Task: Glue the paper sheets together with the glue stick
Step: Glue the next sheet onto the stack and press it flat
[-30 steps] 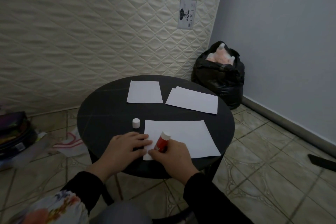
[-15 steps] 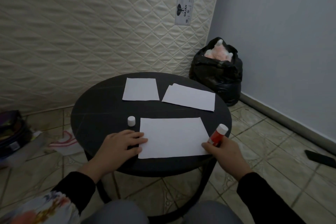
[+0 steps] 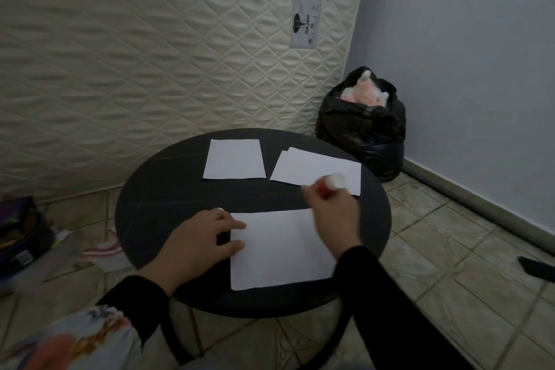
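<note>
Head view, near sheet: the near paper sheet [image 3: 282, 249] lay flat at the front of the round black table [image 3: 168, 189], its left edge under the left hand.
Left hand: the left hand [image 3: 198, 245] rested on that edge with fingers nearly straight, pressing the sheet down and grasping nothing.
Right hand: the right hand [image 3: 333, 213] was curled around the red glue stick [image 3: 329, 185], blurred, at the sheet's far right corner.
Glue stick: its white end pointed up and away; whether the other end touched paper could not be told.
Other sheets: 1 single sheet [image 3: 234, 159] and a right-hand stack [image 3: 315, 168], seemingly 2 sheets, lay at the far side, well apart from the near sheet.
Cap: the white cap [image 3: 220, 209] barely showed behind the left hand's fingers.
Risk, slipping: if the left hand's pressure eased, the stroke would likely drag or crease the sheet.
Risk, overrun: a stroke past the corner would probably smear glue on the table.
Risk, cap: the left hand could nudge it off the table.
</note>
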